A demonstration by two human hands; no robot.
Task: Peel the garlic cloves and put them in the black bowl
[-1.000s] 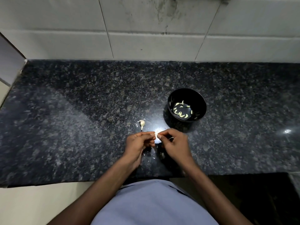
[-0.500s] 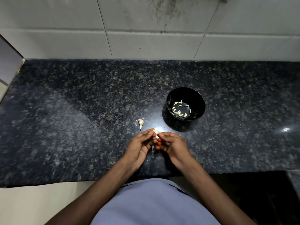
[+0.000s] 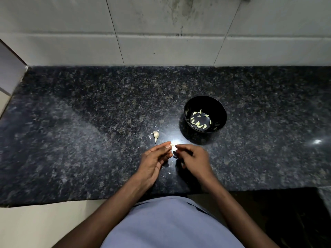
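A small clove (image 3: 172, 145) is being pinched at the fingertips of the left hand (image 3: 155, 159), thumb and forefinger curled round it. The right hand (image 3: 192, 157) is being held just beside it, fingers curled, forefinger tip touching or nearly touching the clove; whether it is actually gripping the clove cannot be told, the spot being washed out by a light reflection on the counter (image 3: 89, 140). Both hands are being held low over the counter's near part, in front of a light-blue shirt (image 3: 170, 224). A few tiny pale skin flecks (image 3: 169, 173) are lying on the stone between and below the hands.

Just beyond the left hand, an unpeeled clove (image 3: 156, 135) is lying on the counter, apart from the fingers, skin tip pointing toward the person.

Farther back and to the right, the bowl (image 3: 222, 111) is sitting upright on the counter, clear of both hands. Peeled cloves (image 3: 198, 122) are lying scattered across its bottom.

At the far edge, the counter is being met by a white tiled wall (image 3: 161, 42), dark-stained near the top.
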